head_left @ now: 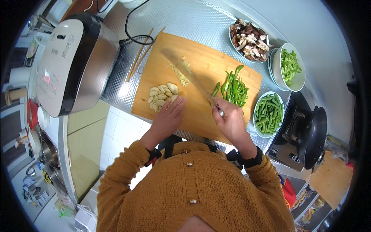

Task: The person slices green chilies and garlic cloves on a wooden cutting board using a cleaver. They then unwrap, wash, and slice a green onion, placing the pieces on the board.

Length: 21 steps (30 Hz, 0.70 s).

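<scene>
My right hand (229, 118) grips the handle of a kitchen knife (189, 76), whose motion-blurred blade points to the upper left over a wooden cutting board (200, 119). Beneath and beside the blade lies a small heap of finely cut garlic (182, 72). My left hand (171, 114) rests on the board, its fingertips at the lower right edge of a pile of peeled garlic cloves (160, 97); whether it pinches a clove cannot be told. Sliced green peppers (235, 88) lie on the board's right part, above my right hand.
A rice cooker (87, 66) stands left, with chopsticks (142, 53) and a black cable (126, 27) near the board. Right are a plate of sliced mushrooms (249, 40), a bowl of shredded green pepper (289, 66), a dish of cut green beans (269, 114) and a black wok (314, 137).
</scene>
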Tool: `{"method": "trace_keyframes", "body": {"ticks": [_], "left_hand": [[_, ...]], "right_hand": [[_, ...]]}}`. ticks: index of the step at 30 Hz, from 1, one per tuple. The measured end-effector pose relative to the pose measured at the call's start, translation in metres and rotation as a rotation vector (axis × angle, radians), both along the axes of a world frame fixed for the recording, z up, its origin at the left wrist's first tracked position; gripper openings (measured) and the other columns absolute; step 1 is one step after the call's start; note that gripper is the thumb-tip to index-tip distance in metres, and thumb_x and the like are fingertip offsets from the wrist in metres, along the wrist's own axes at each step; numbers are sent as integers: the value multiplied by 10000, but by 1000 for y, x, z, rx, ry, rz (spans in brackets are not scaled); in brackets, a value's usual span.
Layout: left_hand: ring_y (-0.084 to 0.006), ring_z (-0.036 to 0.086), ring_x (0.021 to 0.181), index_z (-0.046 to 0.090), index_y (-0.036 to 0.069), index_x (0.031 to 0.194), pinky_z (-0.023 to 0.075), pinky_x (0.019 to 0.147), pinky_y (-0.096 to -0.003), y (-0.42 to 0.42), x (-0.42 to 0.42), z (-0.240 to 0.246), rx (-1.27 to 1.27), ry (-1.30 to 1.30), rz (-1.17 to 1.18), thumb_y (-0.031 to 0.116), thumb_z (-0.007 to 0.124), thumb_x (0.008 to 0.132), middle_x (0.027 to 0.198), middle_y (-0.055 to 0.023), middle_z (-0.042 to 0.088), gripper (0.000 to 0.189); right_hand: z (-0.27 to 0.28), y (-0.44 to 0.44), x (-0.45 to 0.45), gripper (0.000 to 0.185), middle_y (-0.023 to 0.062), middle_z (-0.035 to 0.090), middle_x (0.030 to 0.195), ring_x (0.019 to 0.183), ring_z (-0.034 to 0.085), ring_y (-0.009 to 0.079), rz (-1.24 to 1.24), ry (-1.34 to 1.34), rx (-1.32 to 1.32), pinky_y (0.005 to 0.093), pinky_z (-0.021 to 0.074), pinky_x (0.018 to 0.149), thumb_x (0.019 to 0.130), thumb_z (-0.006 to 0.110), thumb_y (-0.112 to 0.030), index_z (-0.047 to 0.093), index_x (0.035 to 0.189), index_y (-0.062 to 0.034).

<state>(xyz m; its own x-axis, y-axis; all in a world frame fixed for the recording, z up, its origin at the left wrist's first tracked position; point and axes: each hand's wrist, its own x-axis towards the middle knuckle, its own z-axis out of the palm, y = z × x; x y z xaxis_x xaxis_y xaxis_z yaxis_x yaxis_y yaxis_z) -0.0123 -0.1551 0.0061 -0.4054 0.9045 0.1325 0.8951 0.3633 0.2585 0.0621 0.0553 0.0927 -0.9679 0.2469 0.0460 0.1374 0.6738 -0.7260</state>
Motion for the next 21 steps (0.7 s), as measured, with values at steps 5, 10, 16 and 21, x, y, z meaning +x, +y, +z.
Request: {"method": "trace_keyframes", "body": {"ticks": [5, 10, 16, 21], "left_hand": [[-277, 515, 1047, 619, 18, 933, 389, 860, -396, -48, 9, 8, 205, -153, 204, -1, 576, 695, 1058, -103, 568, 243], [-286, 517, 879, 540, 49, 753, 373, 787, -392, -88, -3, 32, 430, -12, 610, -88, 466, 659, 894, -105, 554, 182], [-335, 368, 1268, 496, 33, 1243, 268, 1061, -435, -55, -37, 83, 129, -455, 236, 122, 602, 788, 1351, -166, 418, 476], [-304, 229, 1362, 340, 37, 1370, 156, 1111, -460, -21, -32, 87, -212, -461, -107, 369, 557, 857, 1458, -138, 283, 648]], "right_hand": [[1, 2, 0, 357, 69, 545, 670, 637, 594, 232, 95, 46, 340, 338, 484, 544, 663, 669, -41, 617, 1014, -79], [-14, -3, 0, 335, 47, 506, 658, 599, 556, 202, 128, 126, 511, 319, 459, 534, 692, 634, -70, 607, 1024, -101], [-21, -8, 5, 320, 46, 505, 696, 630, 553, 181, 290, 105, 580, 300, 449, 532, 705, 584, -84, 596, 1024, -95], [-20, -16, 9, 351, 46, 513, 715, 661, 556, 177, 397, 145, 597, 285, 454, 548, 703, 572, -111, 586, 1052, -71]]}}
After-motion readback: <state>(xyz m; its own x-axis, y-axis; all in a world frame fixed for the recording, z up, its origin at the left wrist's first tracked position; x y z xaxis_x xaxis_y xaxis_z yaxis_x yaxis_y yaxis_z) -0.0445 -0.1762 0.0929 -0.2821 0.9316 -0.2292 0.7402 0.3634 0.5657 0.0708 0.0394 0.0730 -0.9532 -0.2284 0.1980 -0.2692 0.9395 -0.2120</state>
